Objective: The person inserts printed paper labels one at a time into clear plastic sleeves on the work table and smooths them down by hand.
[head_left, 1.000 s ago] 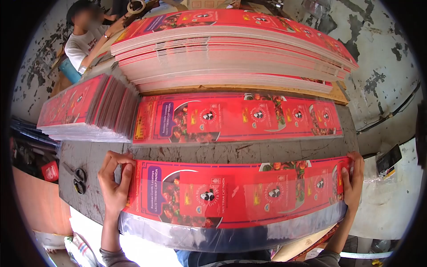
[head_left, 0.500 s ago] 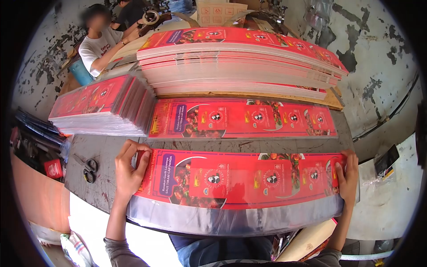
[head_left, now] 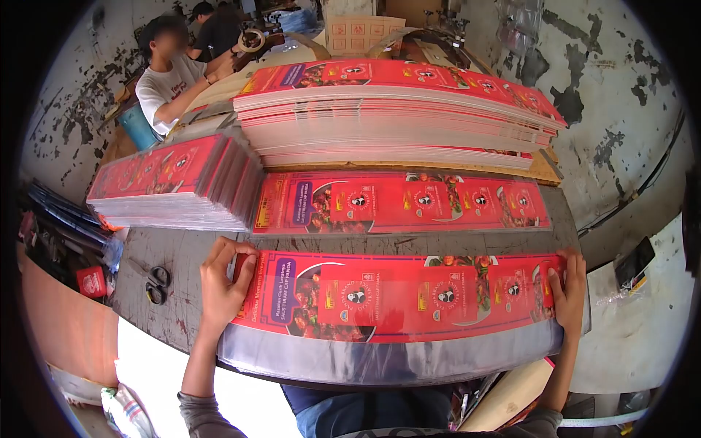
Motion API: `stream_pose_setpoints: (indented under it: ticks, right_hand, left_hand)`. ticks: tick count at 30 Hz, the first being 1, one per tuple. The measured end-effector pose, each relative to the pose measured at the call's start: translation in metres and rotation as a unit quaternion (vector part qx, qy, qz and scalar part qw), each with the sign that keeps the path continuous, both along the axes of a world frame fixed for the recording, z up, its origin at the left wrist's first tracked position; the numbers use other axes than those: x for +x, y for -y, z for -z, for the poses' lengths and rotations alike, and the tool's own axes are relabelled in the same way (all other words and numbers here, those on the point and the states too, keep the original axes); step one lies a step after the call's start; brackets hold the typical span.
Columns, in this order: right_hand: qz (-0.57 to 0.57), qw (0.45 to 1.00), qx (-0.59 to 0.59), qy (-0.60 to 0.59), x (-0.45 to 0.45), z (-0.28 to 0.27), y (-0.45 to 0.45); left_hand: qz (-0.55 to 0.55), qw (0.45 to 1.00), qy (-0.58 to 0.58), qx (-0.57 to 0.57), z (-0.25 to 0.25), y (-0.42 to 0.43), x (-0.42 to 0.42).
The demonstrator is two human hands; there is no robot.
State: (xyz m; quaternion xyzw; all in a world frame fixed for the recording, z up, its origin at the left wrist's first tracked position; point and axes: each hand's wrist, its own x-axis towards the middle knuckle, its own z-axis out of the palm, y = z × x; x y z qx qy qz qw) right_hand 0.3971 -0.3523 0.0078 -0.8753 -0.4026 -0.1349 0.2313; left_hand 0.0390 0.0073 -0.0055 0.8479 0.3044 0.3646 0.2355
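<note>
A long red printed cardboard sheet [head_left: 401, 299] with panda logos and food pictures lies in front of me. It rests over clear plastic sleeves [head_left: 394, 359] that stick out along the near side; I cannot tell whether it is inside one. My left hand [head_left: 225, 285] grips the left end, thumb on top and fingers curled at the far corner. At the right end, my right hand [head_left: 571, 296] holds the edge in the same way. Just beyond lies another red sheet in clear plastic [head_left: 394, 203].
A tall stack of red printed sheets [head_left: 394, 120] stands at the back on a wooden board [head_left: 548, 171]. Plastic-covered sheets [head_left: 171, 186] are piled at left. Scissors [head_left: 155, 283] lie on the grey tabletop [head_left: 182, 314]. A person [head_left: 171, 80] in white works at the far left, with another behind.
My view has shifted slightly, so the background sits a little lower and further right. Both hands keep their places at the sheet's ends.
</note>
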Motion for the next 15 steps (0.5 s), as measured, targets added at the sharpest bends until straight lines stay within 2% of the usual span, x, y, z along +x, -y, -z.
stream_pose_setpoints:
  ticks: [15]
  right_hand:
    - [-0.002, 1.0, 0.001, -0.002, 0.0005, -0.0002, -0.0002]
  left_hand:
    - [0.001, 1.0, 0.001, 0.006, 0.0004, -0.0002, 0.0004]
